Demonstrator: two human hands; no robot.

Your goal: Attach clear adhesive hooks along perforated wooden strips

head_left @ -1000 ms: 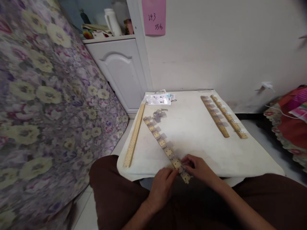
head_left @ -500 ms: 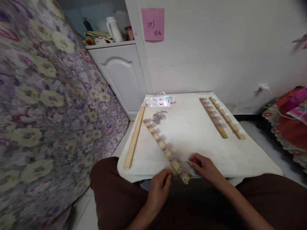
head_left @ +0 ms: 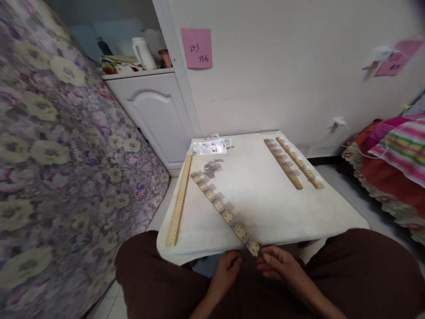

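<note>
**A:** We start at our left hand (head_left: 227,266). It hangs over our lap (head_left: 159,274), just below the table (head_left: 265,199) edge, with the fingers loosely curled. We see nothing in it, though we cannot tell whether something small sits between the tips.

**B:** Our right hand (head_left: 279,264) is close beside it, fingers drawn together and pointing at the near end of the strip (head_left: 222,210). We cannot tell whether the tips touch the wood, nor whether they pinch anything.

**A:** The strip lies slantwise, from the far left of the table to the near edge, and its end pokes just past that edge between our two hands. We judge it is angled so that this end is within easy reach of both.

**B:** Small metal pieces sit along it in a row. At its far end is a heap of loose clips (head_left: 211,166), near the strip.

**A:** Left of it, the bare strip (head_left: 179,206) lies along the table's left side, apart from the first, probably to keep it out of the way.

**B:** A clear bag (head_left: 209,146) lies at the far left corner, just beyond the heap. At the far right, two strips (head_left: 283,164) lie side by side, well apart from our hands, which looks to us like a pair set aside.
</note>
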